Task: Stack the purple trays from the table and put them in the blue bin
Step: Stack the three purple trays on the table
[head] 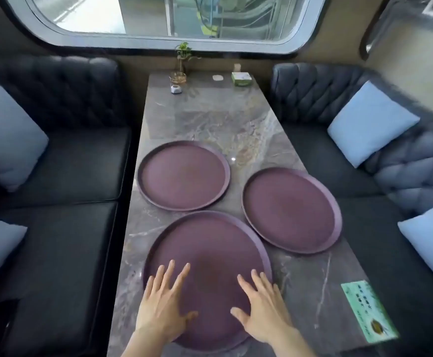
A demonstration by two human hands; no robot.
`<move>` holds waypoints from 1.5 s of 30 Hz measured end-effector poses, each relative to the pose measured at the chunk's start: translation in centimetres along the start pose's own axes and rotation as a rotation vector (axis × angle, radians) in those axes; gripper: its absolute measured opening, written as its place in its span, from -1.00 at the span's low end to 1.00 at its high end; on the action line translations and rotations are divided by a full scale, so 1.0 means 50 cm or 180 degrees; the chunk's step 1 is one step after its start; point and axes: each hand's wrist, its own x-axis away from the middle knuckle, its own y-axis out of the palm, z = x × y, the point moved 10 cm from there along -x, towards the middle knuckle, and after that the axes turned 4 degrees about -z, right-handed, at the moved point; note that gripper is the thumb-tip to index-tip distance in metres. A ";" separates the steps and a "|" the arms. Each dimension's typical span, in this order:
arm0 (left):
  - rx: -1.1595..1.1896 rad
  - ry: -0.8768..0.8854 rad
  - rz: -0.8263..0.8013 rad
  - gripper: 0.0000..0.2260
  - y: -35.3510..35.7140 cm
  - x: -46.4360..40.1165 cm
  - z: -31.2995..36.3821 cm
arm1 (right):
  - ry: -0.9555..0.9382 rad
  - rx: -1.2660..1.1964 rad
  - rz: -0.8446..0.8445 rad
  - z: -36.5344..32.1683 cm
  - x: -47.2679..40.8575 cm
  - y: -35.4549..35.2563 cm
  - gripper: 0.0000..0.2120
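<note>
Three round purple trays lie flat on a grey marble table (210, 119). The nearest tray (210, 243) is at the front middle, a second tray (183, 175) lies behind it to the left, and a third tray (291, 210) sits to the right, reaching the table's right edge. My left hand (165, 305) and my right hand (261, 313) hover flat over the near part of the nearest tray, fingers spread, holding nothing. No blue bin is in view.
Dark tufted sofas with light blue cushions (372, 123) flank the table on both sides. At the far end stand a small plant in a glass (181, 63), a small grey holder (176, 89) and a green box (241, 79). A green card (368, 310) lies near the front right corner.
</note>
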 end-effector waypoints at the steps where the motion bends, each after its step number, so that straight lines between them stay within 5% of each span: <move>1: -0.0039 -0.0024 -0.0206 -0.05 0.019 -0.003 0.000 | 0.0074 0.0071 -0.0054 0.016 -0.002 0.010 -0.21; 10: -0.0476 -0.0068 -0.0602 -0.04 0.086 -0.032 0.049 | 0.0184 0.0493 0.0532 0.102 -0.005 0.012 -0.42; 16: -0.0267 -0.0284 0.0095 -0.64 -0.022 -0.114 0.085 | 0.0483 -0.0952 0.1252 0.156 -0.030 -0.137 -0.82; 23: 0.1402 -0.0617 0.0316 -0.80 -0.123 -0.325 0.192 | 0.1695 -0.1878 0.1751 0.451 -0.103 -0.320 -0.81; 29: 0.1943 -0.0715 0.0162 -0.54 -0.129 -0.507 0.286 | 0.2172 -0.2363 0.1817 0.626 -0.189 -0.401 -0.67; 34: 0.2254 -0.1092 -0.0040 -0.30 -0.079 -0.575 0.301 | 0.1902 -0.3207 0.1409 0.662 -0.285 -0.378 -0.34; 40: 0.3021 -0.1264 0.0170 -0.38 -0.070 -0.581 0.293 | 0.2106 -0.4191 0.1831 0.658 -0.291 -0.371 -0.44; 45: 0.2887 -0.1229 0.0837 -0.65 -0.150 -0.507 0.247 | 0.2466 -0.3662 0.2298 0.625 -0.213 -0.376 -0.58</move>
